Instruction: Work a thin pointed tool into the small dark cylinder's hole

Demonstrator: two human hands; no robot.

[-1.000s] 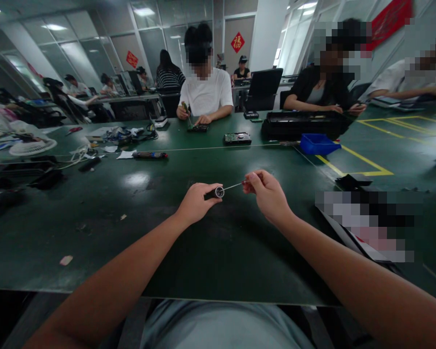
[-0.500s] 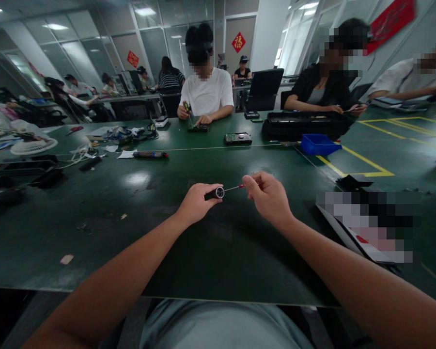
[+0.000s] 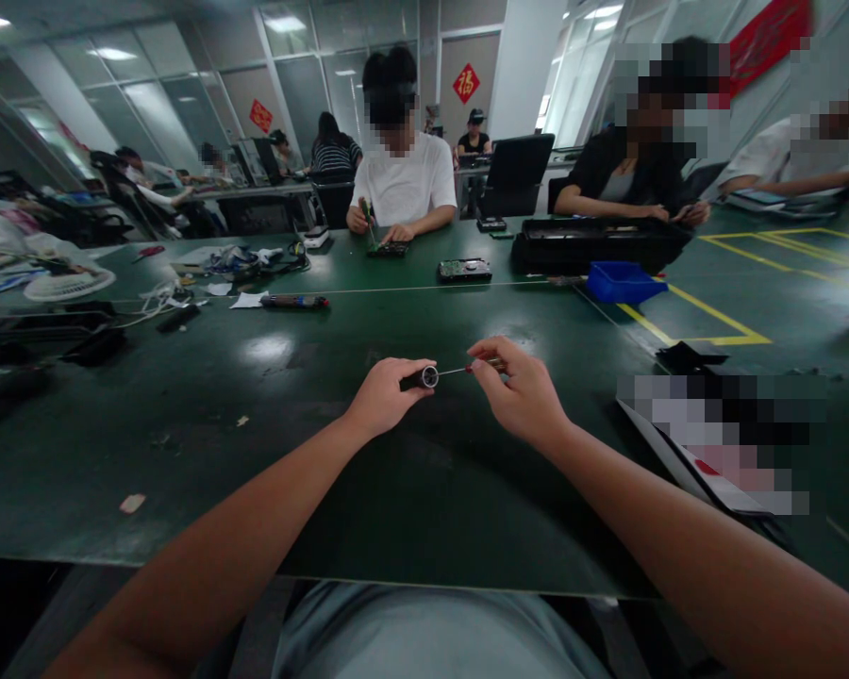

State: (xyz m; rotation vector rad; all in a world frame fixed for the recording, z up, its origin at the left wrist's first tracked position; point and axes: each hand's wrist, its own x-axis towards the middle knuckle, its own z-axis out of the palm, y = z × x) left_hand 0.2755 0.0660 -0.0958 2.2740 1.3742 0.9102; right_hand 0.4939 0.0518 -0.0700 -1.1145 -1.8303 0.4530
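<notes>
My left hand (image 3: 384, 396) is closed around a short black cylinder (image 3: 429, 377), whose light-rimmed round end faces right and toward me. My right hand (image 3: 520, 387) grips a screwdriver (image 3: 496, 364) by its handle, with thumb and fingers around it. The thin metal shaft points left, and its tip meets the rimmed end of the cylinder; whether it sits inside I cannot tell. Both hands are held above the green table (image 3: 396, 509), near its front edge. Most of the cylinder's body is hidden by my left fingers.
A hard drive (image 3: 465, 270) and a dark pen-like tool (image 3: 295, 302) lie farther back. At right are a blue bin (image 3: 624, 282), a long black housing (image 3: 598, 247) and a blurred-out flat object (image 3: 722, 453). Across the table, a person in white (image 3: 405, 184) works on a small board.
My right fingers have shifted on the screwdriver handle, the index finger now lifted and stretched farther left. My left hand and the cylinder stay in nearly the same place.
</notes>
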